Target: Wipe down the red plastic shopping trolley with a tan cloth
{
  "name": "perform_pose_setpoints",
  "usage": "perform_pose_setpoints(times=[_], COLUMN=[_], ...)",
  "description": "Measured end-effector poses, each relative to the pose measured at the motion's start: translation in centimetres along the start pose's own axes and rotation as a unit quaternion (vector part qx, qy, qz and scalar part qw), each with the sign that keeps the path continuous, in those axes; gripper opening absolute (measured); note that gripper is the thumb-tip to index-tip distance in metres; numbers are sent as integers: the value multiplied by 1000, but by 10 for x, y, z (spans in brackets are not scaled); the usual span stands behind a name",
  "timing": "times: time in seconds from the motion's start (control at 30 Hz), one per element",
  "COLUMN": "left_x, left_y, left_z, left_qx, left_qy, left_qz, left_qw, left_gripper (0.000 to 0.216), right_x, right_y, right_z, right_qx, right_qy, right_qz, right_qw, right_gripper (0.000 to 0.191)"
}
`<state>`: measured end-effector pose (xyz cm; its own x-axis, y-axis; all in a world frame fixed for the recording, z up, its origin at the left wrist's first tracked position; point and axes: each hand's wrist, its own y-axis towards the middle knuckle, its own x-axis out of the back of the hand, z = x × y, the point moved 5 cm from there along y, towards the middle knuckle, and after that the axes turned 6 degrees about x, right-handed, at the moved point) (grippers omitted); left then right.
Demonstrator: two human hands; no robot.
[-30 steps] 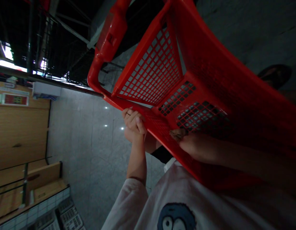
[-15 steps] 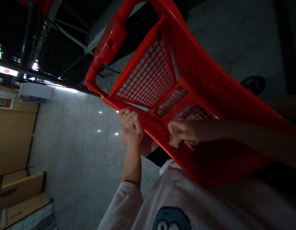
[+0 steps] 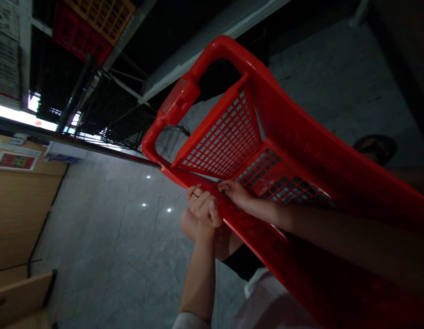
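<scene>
A large red plastic shopping cart basket [image 3: 294,121] lies tilted across the view, with its looped handle [image 3: 179,98] at the upper left. Inside it I see a grid panel [image 3: 225,137] and a slotted floor. My left hand [image 3: 204,206], a ring on one finger, is closed over the near rim. Reaching into the basket, my right hand [image 3: 235,193] presses with curled fingers against the inner side of that same wall, close to my left hand. The tan cloth-like piece seen in it earlier is hidden behind the hand now.
Grey tiled floor [image 3: 129,237] spreads on the left, with wooden cabinets [image 3: 23,210] beyond. A metal rack [image 3: 143,96] stands behind the handle, with yellow and red crates [image 3: 91,27] at the top. A sandalled foot [image 3: 376,148] shows at the right, past the basket.
My right hand has moved along the inner wall toward the handle end, beside my left hand. The left hand keeps its hold on the rim. The view has shifted, showing the basket lower.
</scene>
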<state>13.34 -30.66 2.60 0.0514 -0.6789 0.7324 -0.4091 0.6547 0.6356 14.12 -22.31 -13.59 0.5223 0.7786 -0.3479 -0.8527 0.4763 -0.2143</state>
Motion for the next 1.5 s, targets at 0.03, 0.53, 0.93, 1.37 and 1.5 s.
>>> perform_pose_setpoints(times=[0.03, 0.53, 0.93, 1.37, 1.5], left_x=[0, -1, 0, -8, -12], left_y=[0, -4, -4, 1, -1], left_z=[0, -2, -2, -5, -6], left_qx=[-2, 4, 22, -20, -22], left_qy=[0, -22, -6, -23, -20], left_qz=[-1, -26, -3, -52, -54], left_qw=[1000, 999, 1000, 998, 998], left_gripper=[47, 30, 31, 32, 38], right_x=[1, 36, 64, 81, 63], right_y=[4, 78, 55, 89, 84], right_z=[9, 74, 104, 112, 104], right_qx=[16, 567, 578, 439, 431], right_qy=[-2, -431, -432, -389, -364], right_qz=[-7, 88, 49, -186, -168], right_qw=[1000, 697, 691, 788, 808], right_gripper=[28, 55, 57, 70, 71])
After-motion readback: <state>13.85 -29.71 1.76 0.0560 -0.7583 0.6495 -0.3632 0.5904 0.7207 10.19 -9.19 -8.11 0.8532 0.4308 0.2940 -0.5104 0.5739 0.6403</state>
